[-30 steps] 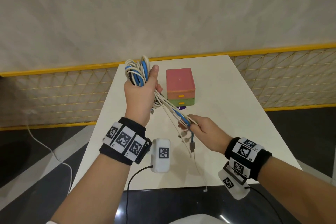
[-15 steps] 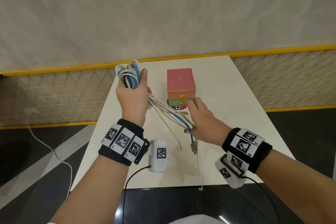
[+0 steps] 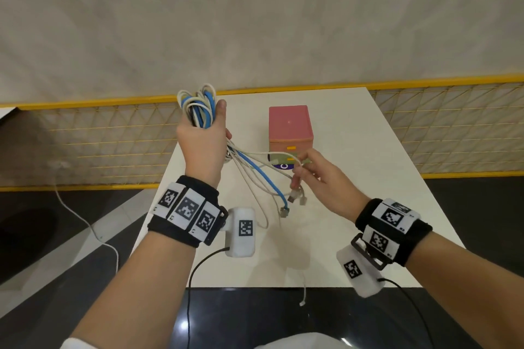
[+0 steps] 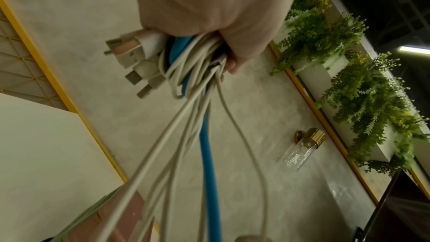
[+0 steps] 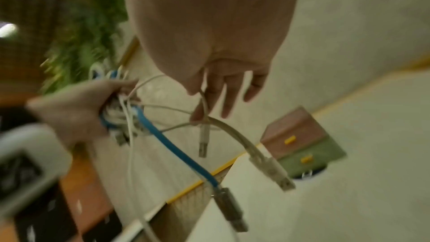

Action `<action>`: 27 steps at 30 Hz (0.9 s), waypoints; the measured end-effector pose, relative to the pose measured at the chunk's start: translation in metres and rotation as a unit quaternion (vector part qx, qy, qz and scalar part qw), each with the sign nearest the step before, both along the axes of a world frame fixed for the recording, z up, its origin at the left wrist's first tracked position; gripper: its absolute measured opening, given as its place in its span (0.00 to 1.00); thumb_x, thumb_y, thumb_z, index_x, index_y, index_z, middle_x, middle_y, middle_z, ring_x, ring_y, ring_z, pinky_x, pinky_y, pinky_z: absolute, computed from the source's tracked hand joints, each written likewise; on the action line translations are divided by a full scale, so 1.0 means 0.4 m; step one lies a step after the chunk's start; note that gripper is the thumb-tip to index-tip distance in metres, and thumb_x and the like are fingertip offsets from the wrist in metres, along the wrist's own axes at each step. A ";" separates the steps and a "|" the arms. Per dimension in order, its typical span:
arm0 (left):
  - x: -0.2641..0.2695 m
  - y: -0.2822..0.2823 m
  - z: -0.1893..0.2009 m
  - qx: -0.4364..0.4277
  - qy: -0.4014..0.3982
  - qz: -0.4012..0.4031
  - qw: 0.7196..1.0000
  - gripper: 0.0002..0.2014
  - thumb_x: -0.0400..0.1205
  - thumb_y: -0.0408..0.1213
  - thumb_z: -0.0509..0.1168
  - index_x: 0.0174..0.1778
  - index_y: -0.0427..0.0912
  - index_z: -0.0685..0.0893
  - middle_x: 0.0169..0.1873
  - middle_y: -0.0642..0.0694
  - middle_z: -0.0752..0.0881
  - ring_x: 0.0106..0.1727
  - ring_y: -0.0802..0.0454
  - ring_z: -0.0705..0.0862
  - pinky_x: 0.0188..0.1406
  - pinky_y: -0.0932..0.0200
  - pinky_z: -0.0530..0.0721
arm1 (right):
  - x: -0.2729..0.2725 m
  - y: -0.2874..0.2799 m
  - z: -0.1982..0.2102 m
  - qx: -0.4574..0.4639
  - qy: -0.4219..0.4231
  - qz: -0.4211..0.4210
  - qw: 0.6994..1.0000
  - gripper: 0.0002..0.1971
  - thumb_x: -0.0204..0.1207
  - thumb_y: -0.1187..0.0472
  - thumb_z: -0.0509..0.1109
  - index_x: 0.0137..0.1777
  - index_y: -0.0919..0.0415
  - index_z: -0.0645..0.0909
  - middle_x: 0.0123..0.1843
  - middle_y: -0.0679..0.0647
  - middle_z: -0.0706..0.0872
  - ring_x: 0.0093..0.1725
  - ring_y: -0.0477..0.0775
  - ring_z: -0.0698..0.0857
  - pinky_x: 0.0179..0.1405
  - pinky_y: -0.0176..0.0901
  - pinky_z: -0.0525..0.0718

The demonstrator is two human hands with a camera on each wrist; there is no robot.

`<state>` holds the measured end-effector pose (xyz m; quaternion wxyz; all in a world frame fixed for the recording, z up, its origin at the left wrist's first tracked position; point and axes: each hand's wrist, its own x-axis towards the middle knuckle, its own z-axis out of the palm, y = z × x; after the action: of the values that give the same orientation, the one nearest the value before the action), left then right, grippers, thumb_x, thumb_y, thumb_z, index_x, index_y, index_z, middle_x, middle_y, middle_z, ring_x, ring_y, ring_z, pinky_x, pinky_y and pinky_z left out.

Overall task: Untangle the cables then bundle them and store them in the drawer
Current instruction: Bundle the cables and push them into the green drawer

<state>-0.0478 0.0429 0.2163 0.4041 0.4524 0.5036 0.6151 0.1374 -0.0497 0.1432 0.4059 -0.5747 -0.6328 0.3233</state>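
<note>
Head view: drawer box (image 3: 290,127) shut, cables (image 3: 256,170) outside.

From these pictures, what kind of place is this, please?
Probably an indoor lounge or café-like room, not a workshop: a white table by a yellow-railed mesh barrier, a planter of ferns high on the plaster wall, and a brass wall lamp.

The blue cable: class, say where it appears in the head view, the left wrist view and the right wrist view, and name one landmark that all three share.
Head: the blue cable runs from the left hand down and right, left of centre.
Left wrist: it hangs down the middle.
Right wrist: it slants from centre left to lower centre.
Shared landmark: the pink and green drawer box.
</note>
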 end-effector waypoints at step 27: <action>0.017 -0.071 -0.006 -0.024 -0.019 -0.208 0.978 0.09 0.82 0.40 0.71 0.38 0.44 0.80 0.16 0.53 0.76 0.21 0.51 0.76 0.40 0.46 0.81 | -0.093 0.049 -0.031 -0.060 -0.023 0.070 0.996 0.12 0.78 0.51 0.69 0.52 0.59 0.81 0.41 0.67 0.84 0.32 0.50 0.79 0.36 0.48 0.82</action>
<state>-0.0410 0.0144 0.2141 0.5435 0.5254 0.4057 0.5139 0.1002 -0.0300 0.1307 0.3327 -0.5595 -0.6602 0.3747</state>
